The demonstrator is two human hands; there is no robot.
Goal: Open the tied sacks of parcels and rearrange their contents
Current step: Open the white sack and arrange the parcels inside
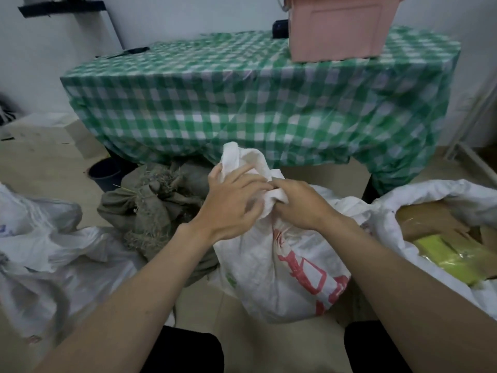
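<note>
A white woven sack with red print point(285, 267) stands on the floor in front of me, its neck twisted into a knot. My left hand point(231, 203) holds the bunched white cloth at the neck, fingers curled over it. My right hand point(298, 203) pinches the knot from the right side. To the right lies an opened white sack point(441, 200) showing brown cardboard parcels point(427, 219) and a yellow-green packet point(454, 257). A tied grey-brown burlap sack point(158, 208) sits behind on the left.
Crumpled white sacks point(48, 251) lie at the left. A table under a green checked cloth point(255, 103) stands behind, carrying a pink plastic bin point(338, 28) and dark scissors point(129, 51). A dark bucket point(105, 173) sits under the table's left end.
</note>
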